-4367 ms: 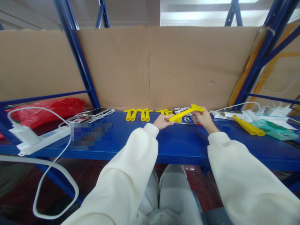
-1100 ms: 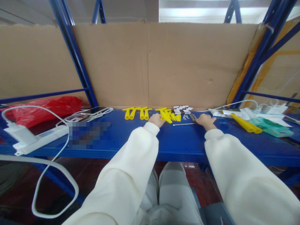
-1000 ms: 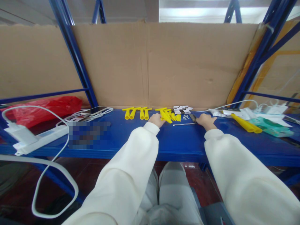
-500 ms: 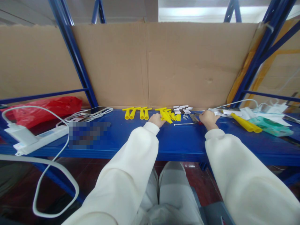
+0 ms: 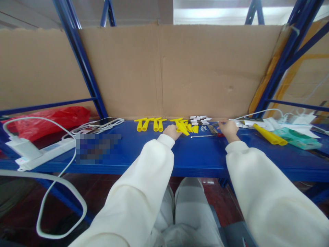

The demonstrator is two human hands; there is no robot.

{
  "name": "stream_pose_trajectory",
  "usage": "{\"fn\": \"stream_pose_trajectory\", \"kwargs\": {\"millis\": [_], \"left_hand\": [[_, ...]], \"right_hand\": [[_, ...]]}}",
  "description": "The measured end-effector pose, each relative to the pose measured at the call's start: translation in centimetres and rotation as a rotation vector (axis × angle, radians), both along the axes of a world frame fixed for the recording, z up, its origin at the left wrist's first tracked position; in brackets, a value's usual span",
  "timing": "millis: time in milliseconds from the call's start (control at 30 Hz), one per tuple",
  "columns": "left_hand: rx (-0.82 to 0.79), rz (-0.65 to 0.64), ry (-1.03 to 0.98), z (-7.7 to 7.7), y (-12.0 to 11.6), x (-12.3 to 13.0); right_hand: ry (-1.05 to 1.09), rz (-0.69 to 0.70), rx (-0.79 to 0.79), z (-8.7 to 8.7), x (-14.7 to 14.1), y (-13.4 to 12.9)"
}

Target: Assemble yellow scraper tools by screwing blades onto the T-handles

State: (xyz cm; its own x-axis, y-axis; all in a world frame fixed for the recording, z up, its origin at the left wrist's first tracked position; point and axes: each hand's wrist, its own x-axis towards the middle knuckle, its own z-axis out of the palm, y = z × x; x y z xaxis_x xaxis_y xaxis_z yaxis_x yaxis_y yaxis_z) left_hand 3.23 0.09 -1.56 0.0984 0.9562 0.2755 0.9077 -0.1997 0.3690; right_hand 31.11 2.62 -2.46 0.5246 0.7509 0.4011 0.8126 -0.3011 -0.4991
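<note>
My left hand [image 5: 172, 131] is closed at the blue shelf, fingers curled around a yellow T-shaped plastic piece [image 5: 183, 128] whose tube end sticks out to the right. Beside it lie small yellow offcut-like parts [image 5: 192, 129] and a stack of white-and-black small parts [image 5: 199, 120]. My right hand [image 5: 228, 129] hovers by the red-handled screwdriver [image 5: 205, 136], its fingertips apart and pointing left. Next to the screwdriver is a small pile of silvery bits, probably screws [image 5: 204, 128], and a dark flat item [image 5: 212, 129]. Further left, several yellow T-shaped pieces [image 5: 155, 124] stand in a row.
At left are a red plastic bag [image 5: 51, 120], a white power strip [image 5: 48, 154] with looping cables, and a phone [image 5: 102, 121]. To the right lie yellow tubes [image 5: 269, 135] and a green plastic packet [image 5: 296, 138]. A cardboard wall [image 5: 205, 68] closes off the back.
My right hand has shifted slightly and its fingers have loosened, uncovering more of the screwdriver's red handle. The left hand and its yellow piece look unmoved.
</note>
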Motion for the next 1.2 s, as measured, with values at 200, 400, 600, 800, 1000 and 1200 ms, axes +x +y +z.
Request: {"fn": "stream_pose_trajectory", "kwargs": {"millis": [200, 400, 600, 800, 1000, 1200], "left_hand": [[-0.004, -0.009, 0.018, 0.12, -0.03, -0.03], [-0.007, -0.011, 0.02, 0.03, 0.09, -0.08], [-0.01, -0.01, 0.03, -0.02, 0.17, -0.12], [-0.009, -0.018, 0.025, -0.08, 0.27, -0.12], [-0.002, -0.016, 0.013, -0.2, 0.35, -0.14], [0.004, -0.023, 0.028, -0.22, 0.32, -0.17]], "right_hand": [[0.077, 0.011, 0.029, -0.11, -0.03, -0.07], [0.139, 0.004, -0.004, 0.0, -0.44, -0.21], [0.137, -0.028, -0.055, 0.29, -0.67, -0.83], [0.021, -0.033, -0.086, -0.11, -0.47, -0.56], [0.013, -0.066, -0.098, -0.15, -0.49, -0.5], [0.035, -0.146, -0.05, 0.17, -0.71, -0.89]]}}
